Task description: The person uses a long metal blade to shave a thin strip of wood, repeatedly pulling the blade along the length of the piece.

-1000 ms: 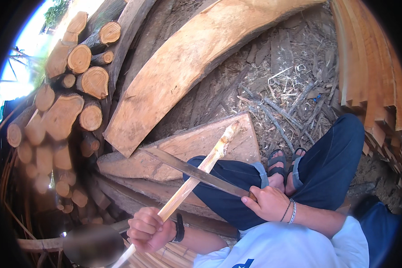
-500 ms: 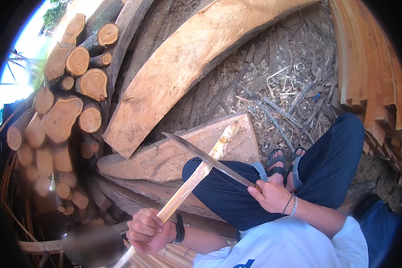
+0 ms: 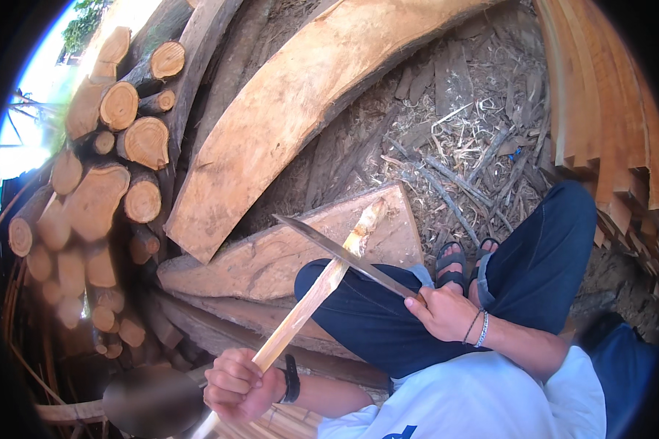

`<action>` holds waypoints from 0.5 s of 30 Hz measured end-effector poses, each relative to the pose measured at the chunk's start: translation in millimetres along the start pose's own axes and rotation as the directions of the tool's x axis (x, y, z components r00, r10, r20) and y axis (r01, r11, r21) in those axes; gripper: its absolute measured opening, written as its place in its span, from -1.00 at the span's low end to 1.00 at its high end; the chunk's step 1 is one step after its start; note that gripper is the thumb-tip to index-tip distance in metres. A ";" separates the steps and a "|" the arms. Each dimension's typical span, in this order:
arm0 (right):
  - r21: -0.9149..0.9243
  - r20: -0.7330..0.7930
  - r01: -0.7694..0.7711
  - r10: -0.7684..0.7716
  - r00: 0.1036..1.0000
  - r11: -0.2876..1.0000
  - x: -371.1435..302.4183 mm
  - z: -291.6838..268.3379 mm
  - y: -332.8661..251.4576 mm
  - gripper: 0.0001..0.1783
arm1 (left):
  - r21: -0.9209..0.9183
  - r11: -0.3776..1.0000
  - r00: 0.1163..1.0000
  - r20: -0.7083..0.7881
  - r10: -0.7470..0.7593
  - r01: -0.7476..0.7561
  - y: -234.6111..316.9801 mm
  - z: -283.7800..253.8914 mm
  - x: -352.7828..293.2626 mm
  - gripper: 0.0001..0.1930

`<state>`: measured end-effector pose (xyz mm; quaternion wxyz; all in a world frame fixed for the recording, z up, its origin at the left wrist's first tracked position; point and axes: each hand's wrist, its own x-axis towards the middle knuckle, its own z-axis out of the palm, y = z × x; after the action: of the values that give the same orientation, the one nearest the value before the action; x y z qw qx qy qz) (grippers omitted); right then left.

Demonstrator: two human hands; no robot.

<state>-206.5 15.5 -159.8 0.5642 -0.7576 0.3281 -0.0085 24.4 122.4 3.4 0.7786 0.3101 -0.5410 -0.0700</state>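
A long, pale peeled stick [image 3: 300, 316] slants up from my left hand [image 3: 243, 386], whose fingers are wrapped round its lower part. A black band sits on that wrist. My right hand [image 3: 447, 313], wearing bracelets, is closed round the handle of a long-bladed knife [image 3: 377, 276]; the handle itself is mostly hidden by the fingers. The blade lies across the stick's upper half, touching it, with its tip pointing to the upper left. The stick's rough, brownish far end [image 3: 373, 211] lies over a flat wooden slab [image 3: 271, 267] in front of my knees.
A large curved plank [image 3: 293, 102] stretches across the far side. Cut logs [image 3: 145, 141] are stacked at the left, and sawn boards [image 3: 600, 95] stand at the right. Shavings and twigs [image 3: 458, 161] litter the ground beyond my sandalled feet [image 3: 452, 265].
The knife blade has slid a little along the stick toward its far end. My left hand keeps its hold, and the whole view has shifted slightly.
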 end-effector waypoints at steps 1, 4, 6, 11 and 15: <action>-0.007 0.005 0.017 -0.017 1.000 1.000 -3.0 -2.4 -5.5 -0.36 | 0.002 1.000 1.000 -0.011 0.001 -0.001 0.6 -0.6 -0.8 -0.52; 0.040 0.040 0.045 -0.046 0.998 0.998 -5.4 -3.9 -10.5 -0.36 | -0.006 1.000 0.999 -0.033 0.003 -0.003 0.1 -3.0 -1.3 -0.52; -0.013 0.056 0.017 -0.017 0.998 1.000 1.0 -4.9 -5.6 -0.43 | -0.008 1.000 1.000 -0.027 -0.002 0.001 -0.1 -3.2 -0.3 -0.52; -0.012 0.009 -0.003 0.003 1.000 1.000 7.3 -7.2 0.4 -0.33 | -0.001 1.000 1.000 -0.005 -0.008 0.008 -0.2 -1.9 0.1 -0.52; -0.034 0.050 0.041 -0.039 0.998 0.999 -2.5 -10.9 -11.2 -0.33 | 0.005 1.000 0.998 -0.061 0.013 -0.012 0.0 -4.6 -1.9 -0.52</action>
<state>-207.2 9.1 -145.3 0.5584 -0.7738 0.2990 0.0048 27.7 125.1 0.8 0.7945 0.3105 -0.5190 -0.0544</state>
